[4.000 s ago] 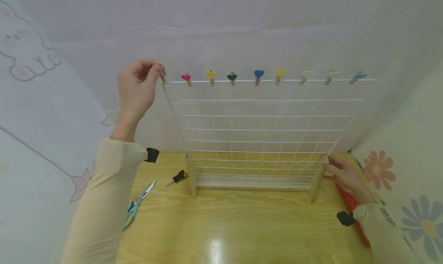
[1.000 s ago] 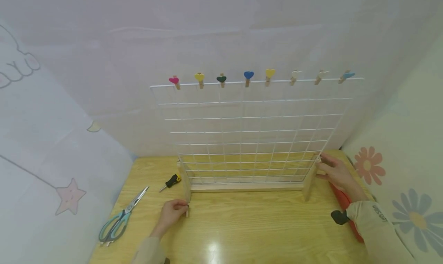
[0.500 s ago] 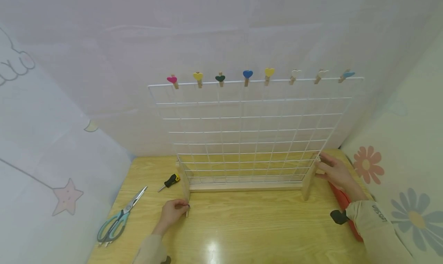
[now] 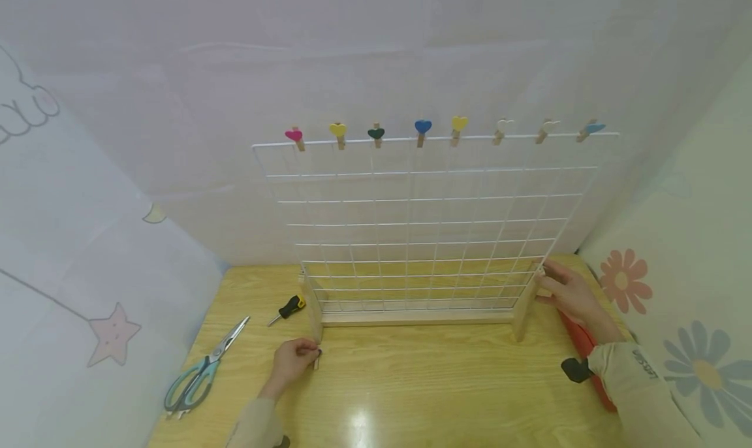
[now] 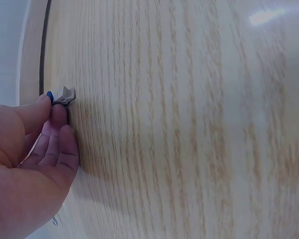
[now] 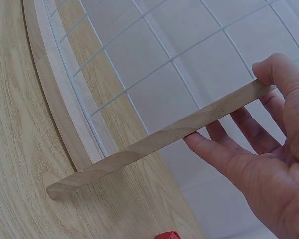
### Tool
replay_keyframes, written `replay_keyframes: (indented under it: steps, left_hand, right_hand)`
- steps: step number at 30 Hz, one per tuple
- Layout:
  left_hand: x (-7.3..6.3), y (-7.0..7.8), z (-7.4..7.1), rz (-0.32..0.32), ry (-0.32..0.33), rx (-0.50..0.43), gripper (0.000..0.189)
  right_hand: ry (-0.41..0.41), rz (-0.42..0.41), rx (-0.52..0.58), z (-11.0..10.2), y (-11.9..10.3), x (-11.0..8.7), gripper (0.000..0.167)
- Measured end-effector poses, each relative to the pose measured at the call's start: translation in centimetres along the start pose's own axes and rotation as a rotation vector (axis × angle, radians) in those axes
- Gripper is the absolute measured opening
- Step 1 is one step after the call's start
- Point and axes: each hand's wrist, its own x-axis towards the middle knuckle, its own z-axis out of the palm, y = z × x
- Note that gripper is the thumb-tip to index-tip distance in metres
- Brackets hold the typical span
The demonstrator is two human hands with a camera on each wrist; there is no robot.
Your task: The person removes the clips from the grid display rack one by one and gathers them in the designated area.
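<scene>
My left hand (image 4: pixel 292 362) pinches a small wooden clothespin (image 5: pixel 65 95) with a dark blue end between thumb and fingertips, low over the table by the left foot of a wooden stand. That stand holds up a white wire grid (image 4: pixel 435 224). Along the grid's top bar sits a row of clothespins with hearts, among them a pink one (image 4: pixel 296 136), a blue one (image 4: pixel 423 127) and a light blue one (image 4: pixel 593 129). At the other side, my right hand (image 4: pixel 572 296) grips the stand's right side post (image 6: pixel 189 123), thumb at its upper end and fingers along its outer face.
Left of the stand lie a black and yellow screwdriver (image 4: pixel 289 306) and scissors (image 4: pixel 202 376) with teal handles, small pegs showing under the handles. A red object (image 4: pixel 589 356) lies beneath the right forearm. Printed cloth walls (image 4: pixel 352 56) enclose the table (image 4: pixel 411 383).
Four seconds ago my left hand held a clothespin at the grid's top left corner; now it is down at the table with a clothespin. The right hand keeps its hold.
</scene>
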Motion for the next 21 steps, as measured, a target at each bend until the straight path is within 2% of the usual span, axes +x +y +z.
replay_keyframes:
  steps: [5,15,21]
  left_hand:
    - [-0.11,0.08,0.13,-0.034,0.023,-0.008,0.008]
    - [-0.38,0.29,-0.08,-0.055,0.035,0.008,0.010]
    - [-0.70,0.69,-0.38,-0.071,0.046,-0.013,0.012]
  right_hand:
    - [0.003,0.000,-0.010,-0.04,0.02,0.04,0.036]
    - [-0.010,-0.013,0.034,0.08,0.07,-0.03,0.036]
    - [0.005,0.005,-0.008,-0.08,0.10,0.03,0.035]
